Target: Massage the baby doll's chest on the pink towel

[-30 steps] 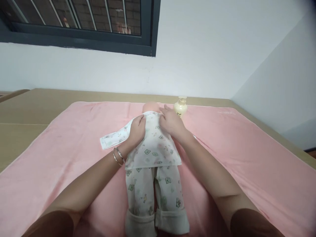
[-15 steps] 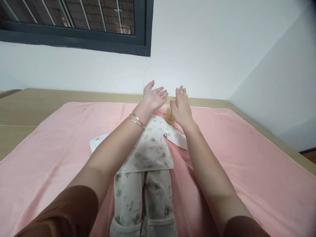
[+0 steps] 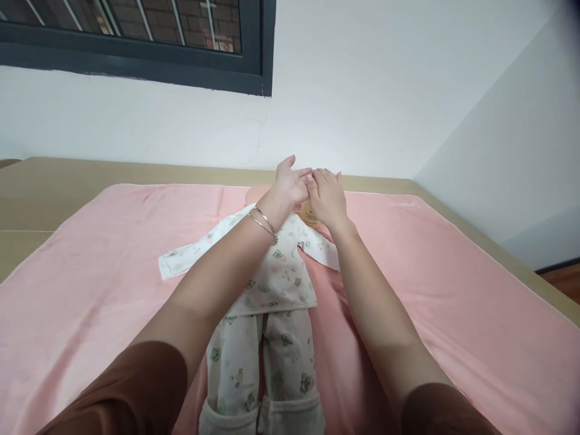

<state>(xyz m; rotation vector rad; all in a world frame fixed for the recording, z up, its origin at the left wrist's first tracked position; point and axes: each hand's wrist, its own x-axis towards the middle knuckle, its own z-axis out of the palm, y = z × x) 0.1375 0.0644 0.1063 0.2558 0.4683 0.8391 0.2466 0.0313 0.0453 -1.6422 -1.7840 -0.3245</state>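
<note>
Stretches both bare forearms [image 3: 217,278] forward, angled inward. Holds the left hand [image 3: 292,182] palm up, thumb raised, fingertips seeming to touch the right hand [image 3: 328,194] just beside it, back uppermost, fingers extended together.

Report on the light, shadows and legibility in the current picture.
In the head view, the wall is pale and softly lit, while the picture's top-right corner turns dark; in the head view, the pink blanket darkens beside the patterned trousers; also there, print on the bottle, partly behind the right hand, is illegible.
</note>
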